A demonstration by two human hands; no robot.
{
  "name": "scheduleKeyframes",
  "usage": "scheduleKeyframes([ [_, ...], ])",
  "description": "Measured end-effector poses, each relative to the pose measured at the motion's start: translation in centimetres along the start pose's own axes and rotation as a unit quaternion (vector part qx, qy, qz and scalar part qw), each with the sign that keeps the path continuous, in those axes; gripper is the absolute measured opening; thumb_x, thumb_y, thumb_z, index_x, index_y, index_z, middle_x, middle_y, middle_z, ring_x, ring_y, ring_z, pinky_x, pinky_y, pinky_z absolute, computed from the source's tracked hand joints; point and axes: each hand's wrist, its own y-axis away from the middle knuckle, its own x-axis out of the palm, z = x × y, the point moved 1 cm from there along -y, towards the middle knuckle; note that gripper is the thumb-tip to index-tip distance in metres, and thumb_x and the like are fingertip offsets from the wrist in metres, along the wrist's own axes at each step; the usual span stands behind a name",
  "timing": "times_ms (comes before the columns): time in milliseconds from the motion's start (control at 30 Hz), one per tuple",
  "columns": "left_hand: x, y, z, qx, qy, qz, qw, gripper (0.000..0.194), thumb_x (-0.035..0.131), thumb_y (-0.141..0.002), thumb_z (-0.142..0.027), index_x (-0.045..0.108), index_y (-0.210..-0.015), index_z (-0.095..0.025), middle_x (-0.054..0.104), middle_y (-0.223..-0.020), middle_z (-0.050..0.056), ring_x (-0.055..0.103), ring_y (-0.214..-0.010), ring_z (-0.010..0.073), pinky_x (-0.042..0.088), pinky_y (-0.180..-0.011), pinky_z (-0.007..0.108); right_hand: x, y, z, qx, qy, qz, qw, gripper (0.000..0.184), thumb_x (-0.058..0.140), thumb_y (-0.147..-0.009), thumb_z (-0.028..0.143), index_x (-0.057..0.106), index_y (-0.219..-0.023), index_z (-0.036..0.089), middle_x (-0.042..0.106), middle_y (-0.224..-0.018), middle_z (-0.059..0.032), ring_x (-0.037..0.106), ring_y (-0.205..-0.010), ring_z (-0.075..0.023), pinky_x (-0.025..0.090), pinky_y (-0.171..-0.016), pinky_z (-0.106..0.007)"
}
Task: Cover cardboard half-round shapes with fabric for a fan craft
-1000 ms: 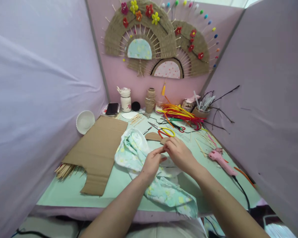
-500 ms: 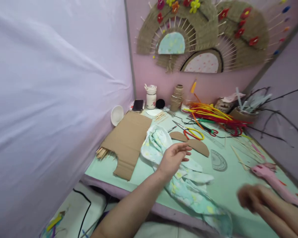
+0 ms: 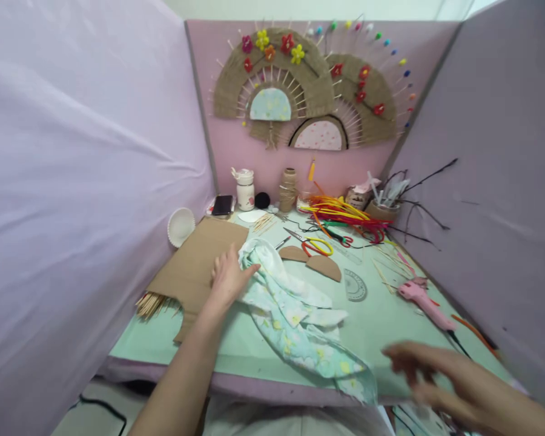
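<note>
My left hand (image 3: 231, 275) is over the right edge of a brown cardboard sheet (image 3: 204, 248), its fingers spread and its thumb reaching across the top of a pale green floral cloth (image 3: 295, 309). Whether it presses on the cloth or only hovers I cannot tell. The cloth lies crumpled down the middle of the table, one end at the front edge. My right hand (image 3: 422, 369), somewhat blurred, hangs near the front right with fingers apart and nothing in it. Two cardboard half-circles (image 3: 323, 267) lie just beyond the cloth.
Scissors (image 3: 315, 244), a protractor (image 3: 355, 286) and a pink glue gun (image 3: 424, 303) lie to the right. Behind are a white bottle (image 3: 245, 191), a twine spool (image 3: 288, 191) and red and yellow pipe cleaners (image 3: 349, 215). Thin sticks (image 3: 152, 304) poke out beneath the cardboard.
My left hand has moved left, from above the cloth to the cardboard's edge. My right hand has opened out. The camera view has shifted, showing more of the back wall.
</note>
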Motion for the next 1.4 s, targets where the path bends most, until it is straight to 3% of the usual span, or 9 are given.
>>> scheduleKeyframes([
  [133,1.4,-0.2,-0.1,-0.006,0.094,0.01,0.995,0.07,0.072,-0.066,-0.021,0.051,-0.132,-0.019,0.059,-0.13,0.019,0.043,-0.13,0.0422,0.028,-0.106,0.058,-1.1,-10.7,3.9,-0.036,0.04,-0.048,0.997,0.026,0.057,-0.087,0.043,0.066,-0.099,0.022,0.071,-0.101,-0.0092,0.066,-0.09,-0.0256,0.053,-0.079,-0.038],
  [233,2.0,-0.4,0.0,-0.002,0.195,0.026,0.98,0.053,0.064,-0.066,-0.016,0.059,-0.119,-0.019,0.068,-0.112,0.013,0.057,-0.113,0.0331,0.038,-0.101,0.047,1.3,-17.1,4.7,-0.156,0.021,-0.023,0.987,0.018,0.056,-0.087,0.031,0.066,-0.096,0.02,0.07,-0.107,-0.0118,0.064,-0.099,-0.0268,0.051,-0.088,-0.042],
  [333,2.1,-0.5,0.1,-0.01,0.281,0.046,0.959,0.037,0.06,-0.067,-0.023,0.063,-0.104,-0.019,0.069,-0.1,0.007,0.063,-0.097,0.0257,0.047,-0.088,0.036,4.2,-21.1,4.7,-0.24,-0.029,0.033,0.97,0.02,0.05,-0.088,0.02,0.066,-0.101,0.021,0.069,-0.116,-0.0092,0.062,-0.108,-0.0229,0.048,-0.095,-0.039],
  [467,1.9,0.0,-0.1,-0.065,0.402,0.061,0.911,0.032,0.057,-0.068,-0.033,0.059,-0.096,-0.02,0.065,-0.082,0.001,0.062,-0.069,0.0182,0.049,-0.061,0.028,5.3,-24.2,4.9,-0.217,-0.045,0.023,0.975,0.023,0.049,-0.085,0.013,0.067,-0.1,0.018,0.07,-0.107,-0.0098,0.063,-0.099,-0.0223,0.048,-0.092,-0.039],
  [733,0.8,0.6,-1.3,-0.14,0.529,0.069,0.834,0.04,0.07,-0.054,-0.026,0.059,-0.092,-0.019,0.064,-0.071,-0.004,0.059,-0.059,0.0127,0.047,-0.056,0.023,4.4,-19.7,5.9,-0.158,-0.082,0.056,0.982,0.032,0.066,-0.081,0.041,0.066,-0.105,0.019,0.068,-0.106,-0.0092,0.063,-0.092,-0.0225,0.05,-0.08,-0.034],
  [833,0.5,0.7,-2.1,-0.145,0.552,0.071,0.818,0.04,0.072,-0.053,-0.025,0.06,-0.091,-0.019,0.065,-0.07,-0.004,0.06,-0.06,0.0122,0.048,-0.058,0.023,5.6,-17.7,6.4,-0.137,-0.123,0.017,0.983,0.034,0.081,-0.063,0.038,0.068,-0.088,0.02,0.067,-0.097,-0.0069,0.06,-0.092,-0.0241,0.047,-0.084,-0.036],
  [933,-0.9,0.6,-3.1,-0.133,0.561,0.084,0.813,0.04,0.073,-0.052,-0.025,0.062,-0.09,-0.018,0.066,-0.069,-0.002,0.062,-0.061,0.0139,0.049,-0.059,0.024,6.2,-17.3,6.6,-0.106,-0.186,-0.043,0.976,0.016,0.068,-0.074,0.035,0.061,-0.071,0.02,0.064,-0.081,-0.0033,0.059,-0.082,-0.0199,0.047,-0.079,-0.032],
  [1167,-9.9,-4.3,-7.1,0.014,0.444,0.12,0.888,0.029,0.071,-0.062,-0.027,0.07,-0.089,-0.017,0.067,-0.068,0.001,0.062,-0.058,0.0152,0.05,-0.056,0.027,-0.1,-18.3,5.6,-0.001,-0.326,-0.206,0.922,0.019,0.048,-0.083,0.044,0.048,-0.081,0.024,0.05,-0.062,0.0044,0.048,-0.053,-0.0135,0.04,-0.047,-0.023],
  [1400,-16.2,-11.9,-12.5,0.11,0.221,0.071,0.966,0.025,0.067,-0.081,-0.031,0.067,-0.103,-0.02,0.07,-0.086,0.003,0.063,-0.074,0.0187,0.053,-0.074,0.039,-8.6,-19.2,6.2,-0.008,-0.396,-0.329,0.857,0.025,0.061,-0.074,0.045,0.049,-0.081,0.025,0.053,-0.065,0.0041,0.049,-0.054,-0.0136,0.04,-0.051,-0.025],
])
